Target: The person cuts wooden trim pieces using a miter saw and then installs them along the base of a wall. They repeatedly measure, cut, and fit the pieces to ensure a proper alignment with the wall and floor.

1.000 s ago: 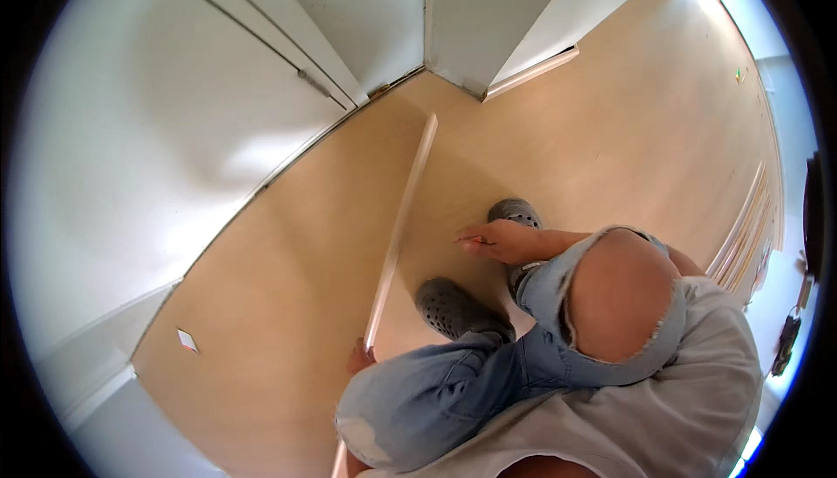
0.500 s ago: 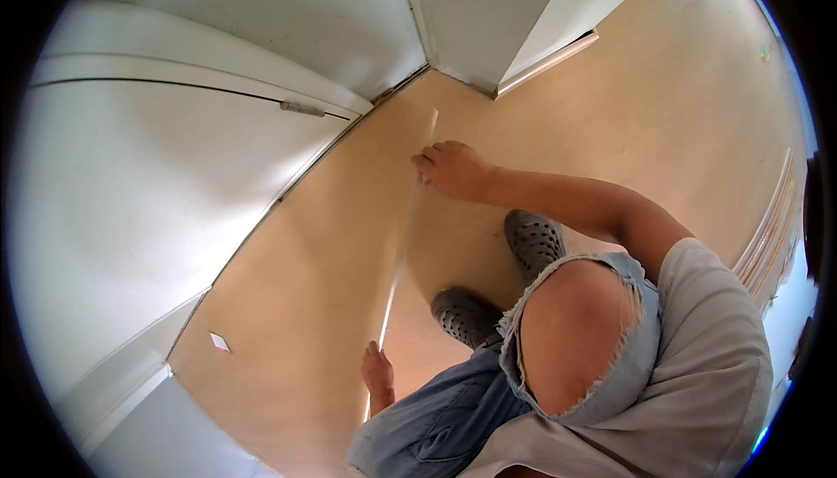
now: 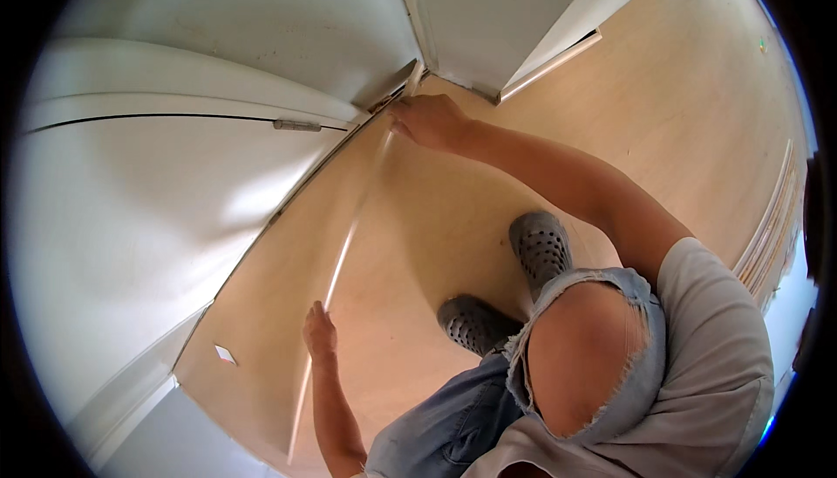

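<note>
A long, thin, light-coloured trim strip (image 3: pixel 347 247) runs from the wall corner at the top down toward the lower left. Near its far end my right hand (image 3: pixel 432 121) is closed on it, fingers curled over. The tip of the strip reaches the gap at the base of the wall, beside the corner. Lower down, my left hand (image 3: pixel 320 332) grips the same strip between thumb and fingers, and the near end sticks out past it. Whether the strip rests on the floor along its length, I cannot tell.
A white door (image 3: pixel 166 208) with a hinge (image 3: pixel 296 125) stands at the left. Trim (image 3: pixel 551 67) lines the wall base beyond the corner. Several long strips (image 3: pixel 772 216) lie on the wood-look floor (image 3: pixel 663 121) at the right. A small white card (image 3: pixel 225 354) lies near the left wall.
Both hands have carried the strip left toward the door wall. Its far end has gone up to the corner by the wall base. My left forearm now shows more.
</note>
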Tool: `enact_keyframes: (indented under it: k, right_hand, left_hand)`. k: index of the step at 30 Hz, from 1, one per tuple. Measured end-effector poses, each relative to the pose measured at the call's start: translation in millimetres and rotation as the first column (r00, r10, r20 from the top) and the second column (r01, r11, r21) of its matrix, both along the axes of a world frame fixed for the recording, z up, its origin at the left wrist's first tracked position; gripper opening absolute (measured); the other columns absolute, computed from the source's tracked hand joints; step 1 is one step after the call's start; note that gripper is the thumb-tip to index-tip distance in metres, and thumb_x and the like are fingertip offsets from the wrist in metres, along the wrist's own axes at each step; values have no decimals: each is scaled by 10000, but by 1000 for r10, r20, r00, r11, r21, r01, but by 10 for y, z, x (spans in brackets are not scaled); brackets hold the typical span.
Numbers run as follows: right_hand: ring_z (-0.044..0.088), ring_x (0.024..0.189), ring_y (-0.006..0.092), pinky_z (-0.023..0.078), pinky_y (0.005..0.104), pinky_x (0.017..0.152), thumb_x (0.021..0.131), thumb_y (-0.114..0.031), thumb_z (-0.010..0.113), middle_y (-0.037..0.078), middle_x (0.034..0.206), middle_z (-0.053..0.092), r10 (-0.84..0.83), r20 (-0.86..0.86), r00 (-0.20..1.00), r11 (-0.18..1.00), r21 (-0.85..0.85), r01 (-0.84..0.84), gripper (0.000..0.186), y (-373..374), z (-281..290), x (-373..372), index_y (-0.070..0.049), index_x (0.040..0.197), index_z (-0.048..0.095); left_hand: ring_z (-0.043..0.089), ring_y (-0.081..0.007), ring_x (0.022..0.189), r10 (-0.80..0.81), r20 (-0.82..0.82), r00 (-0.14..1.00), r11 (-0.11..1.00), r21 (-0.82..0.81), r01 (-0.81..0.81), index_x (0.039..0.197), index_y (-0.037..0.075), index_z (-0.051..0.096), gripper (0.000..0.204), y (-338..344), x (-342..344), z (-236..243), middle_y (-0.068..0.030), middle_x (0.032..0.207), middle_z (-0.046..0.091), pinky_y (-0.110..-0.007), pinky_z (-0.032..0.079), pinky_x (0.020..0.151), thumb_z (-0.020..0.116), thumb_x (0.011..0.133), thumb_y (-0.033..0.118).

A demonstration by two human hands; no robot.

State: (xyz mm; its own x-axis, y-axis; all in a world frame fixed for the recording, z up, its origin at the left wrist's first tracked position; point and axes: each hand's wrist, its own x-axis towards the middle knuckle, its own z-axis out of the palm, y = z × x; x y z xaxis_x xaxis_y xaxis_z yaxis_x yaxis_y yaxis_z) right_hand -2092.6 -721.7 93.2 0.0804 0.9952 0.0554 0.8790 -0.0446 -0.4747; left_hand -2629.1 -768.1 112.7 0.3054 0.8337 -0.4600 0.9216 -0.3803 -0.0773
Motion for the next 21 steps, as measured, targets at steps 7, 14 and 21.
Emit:
enact_keyframes:
  k: [7,14,21]
  right_hand:
    - [696,949,324,565,475,750,981,-330,608,111,1049,691,-94,-100,991,993,-77,86,330,112,-104,26,-77,1193,608]
    - [688,976,314,566,449,747,984,-291,618,111,1037,691,-173,-161,972,984,21,179,345,186,-259,-48,-69,1246,583]
    - [687,944,336,570,446,743,974,-196,625,150,1047,696,-188,-192,963,982,-57,180,373,309,-216,-57,-34,1291,515]
  left_hand:
    - [629,-442,1070,-26,-14,1000,997,66,27,1379,61,514,400,912,-152,-242,-239,1190,639,-521,517,913,564,986,116]
    - [609,-467,1073,15,51,999,993,114,-21,1197,37,542,247,1642,69,-202,-259,1159,628,-551,493,860,565,952,29]
    - [586,-476,1058,166,64,984,974,144,-174,1076,-2,562,132,1982,300,-192,-259,1135,623,-547,468,834,580,954,46]
